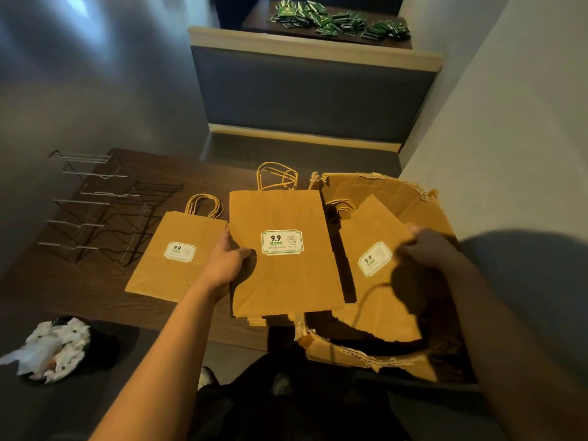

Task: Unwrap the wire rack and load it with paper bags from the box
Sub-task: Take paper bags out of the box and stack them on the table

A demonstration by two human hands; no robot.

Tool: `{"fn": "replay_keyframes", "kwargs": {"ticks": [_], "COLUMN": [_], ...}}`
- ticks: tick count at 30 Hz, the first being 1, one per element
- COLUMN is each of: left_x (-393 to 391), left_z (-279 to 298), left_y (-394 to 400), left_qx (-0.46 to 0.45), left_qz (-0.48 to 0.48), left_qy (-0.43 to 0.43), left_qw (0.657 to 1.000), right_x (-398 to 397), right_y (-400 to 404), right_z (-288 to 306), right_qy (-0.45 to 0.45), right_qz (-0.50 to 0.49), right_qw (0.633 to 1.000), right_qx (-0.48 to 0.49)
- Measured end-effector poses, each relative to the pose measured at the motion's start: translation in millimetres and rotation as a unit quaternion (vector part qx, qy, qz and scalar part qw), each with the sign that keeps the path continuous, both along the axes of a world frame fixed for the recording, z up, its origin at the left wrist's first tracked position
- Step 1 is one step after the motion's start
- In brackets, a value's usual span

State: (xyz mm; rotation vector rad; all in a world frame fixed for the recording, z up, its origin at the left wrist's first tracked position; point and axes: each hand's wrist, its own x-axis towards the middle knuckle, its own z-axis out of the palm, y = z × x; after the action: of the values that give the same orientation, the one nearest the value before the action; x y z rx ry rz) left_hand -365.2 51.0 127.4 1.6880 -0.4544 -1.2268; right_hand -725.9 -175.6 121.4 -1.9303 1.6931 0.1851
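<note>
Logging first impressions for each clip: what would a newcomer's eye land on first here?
The large paper bag with its 9.9 sticker, mid-table, gripped at its left edge by the left hand. Right of it, the torn cardboard box where the right hand holds another bag. The empty wire rack lies at the table's left, beside a smaller bag.

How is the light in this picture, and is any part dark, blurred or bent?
Head view: dim, warm light; the right hand and the box lie in deep shadow, the left hand is better lit; glare on the left wall; the white wrapping is slightly blurred; wide-angle bending tilts walls and bench.
</note>
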Motion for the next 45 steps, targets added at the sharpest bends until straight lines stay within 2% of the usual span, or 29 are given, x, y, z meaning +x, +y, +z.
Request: {"fn": "replay_keyframes", "kwargs": {"ticks": [3,6,8,10,12,13,15,18,21,23,27,31,39,41,43,45], "left_x": [-1,-2,-3,-4,-6,-6,-7,-6,-7,-7,-3,-1,0,2,3,3], "left_z": [0,-4,-6,-8,-9,-10,-12,-14,-14,-15,-16,-19,-23,-24,-26,-28], "left_y": [-2,-3,-2,-3,-4,-3,-3,-4,-7,-7,-6,-5,-9,-9,-9,-10], "left_qx": [-0.006,-0.008,-0.012,-0.018,-0.025,-0.029,-0.034,-0.036,-0.026,-0.024,-0.047,-0.043,-0.057,-0.057,-0.06,-0.063], "left_qz": [0.0,0.005,0.013,0.019,0.02,0.022,0.029,0.049,0.097,0.112,0.072,0.066,0.062,0.051,0.045,0.045], "left_qy": [-0.002,0.007,0.014,0.022,0.026,0.03,0.037,0.053,0.112,0.125,0.09,0.095,0.126,0.13,0.129,0.128], "left_qw": [1.0,1.0,1.0,0.999,0.999,0.999,0.998,0.997,0.989,0.985,0.992,0.992,0.988,0.989,0.989,0.989], "right_x": [-14,-35,-44,-39,-20,-7,22,79,128,147,159,155,148,144,136,126], "right_y": [-2,0,6,15,25,29,41,67,93,103,106,104,101,97,86,73], "right_z": [49,80,92,96,95,91,81,63,36,23,5,3,-15,-17,-28,-37], "right_qy": [-0.089,-0.236,-0.353,-0.467,-0.536,-0.541,-0.51,-0.409,-0.306,-0.278,-0.328,-0.376,-0.371,-0.397,-0.434,-0.428], "right_qz": [-0.029,-0.085,-0.096,-0.139,-0.151,-0.154,-0.158,-0.107,-0.048,-0.049,-0.106,-0.203,-0.156,-0.146,-0.18,-0.22], "right_qw": [0.996,0.968,0.93,0.873,0.829,0.824,0.839,0.892,0.941,0.954,0.931,0.892,0.893,0.876,0.84,0.835], "right_qx": [0.003,-0.005,-0.012,0.014,0.047,0.061,0.108,0.161,0.133,0.102,0.118,0.148,0.201,0.232,0.272,0.265]}}
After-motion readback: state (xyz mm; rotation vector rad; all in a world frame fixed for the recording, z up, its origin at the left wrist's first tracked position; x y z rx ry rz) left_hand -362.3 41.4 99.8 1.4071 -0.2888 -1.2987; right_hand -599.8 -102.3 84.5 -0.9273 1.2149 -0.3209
